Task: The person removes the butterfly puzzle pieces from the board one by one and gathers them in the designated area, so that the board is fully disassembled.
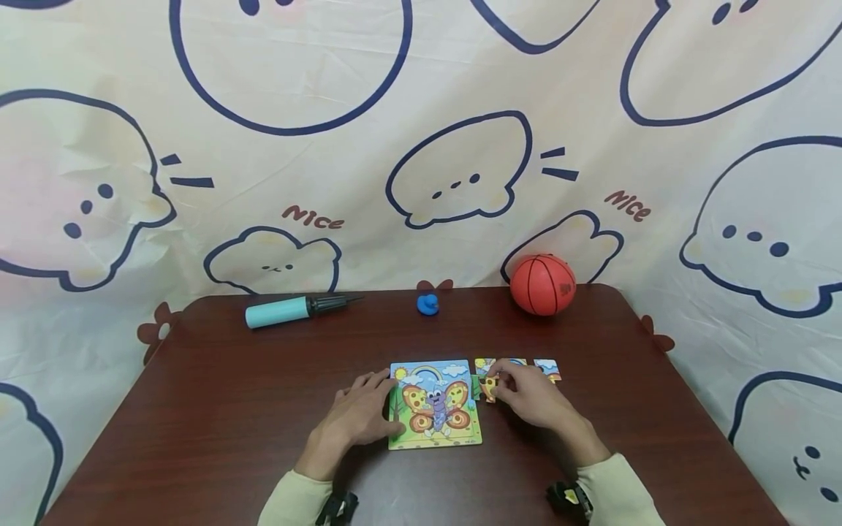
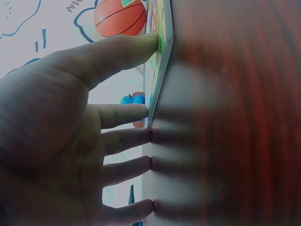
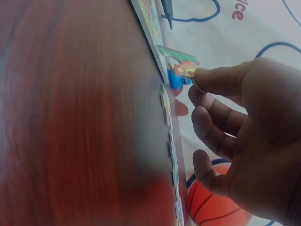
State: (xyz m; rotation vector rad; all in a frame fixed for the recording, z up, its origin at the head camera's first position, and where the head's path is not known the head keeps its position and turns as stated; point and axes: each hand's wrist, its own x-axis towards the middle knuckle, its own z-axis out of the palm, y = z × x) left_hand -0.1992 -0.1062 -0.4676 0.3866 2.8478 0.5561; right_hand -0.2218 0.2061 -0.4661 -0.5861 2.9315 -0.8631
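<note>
A square butterfly picture puzzle board (image 1: pixel 437 432) lies flat on the table. My left hand (image 1: pixel 358 409) rests at its left side, fingers spread and fairly straight; in the left wrist view the thumb (image 2: pixel 127 51) touches the board's face and the other fingertips meet its edge or the tabletop. My right hand (image 1: pixel 534 394) pinches a green and orange puzzle piece (image 3: pixel 185 69) between thumb and index finger, beside the board's right edge and tilted up off the table. Other loose puzzle pieces (image 1: pixel 547 367) lie flat to the right of the board, partly hidden by that hand.
Toward the back edge of the brown table (image 1: pixel 263 409) lie a light blue and black hand pump (image 1: pixel 279 313), a small blue rubber duck (image 1: pixel 427 304) and a red basketball (image 1: pixel 542 285). A cartoon-printed cloth (image 1: pixel 355 175) hangs behind the table.
</note>
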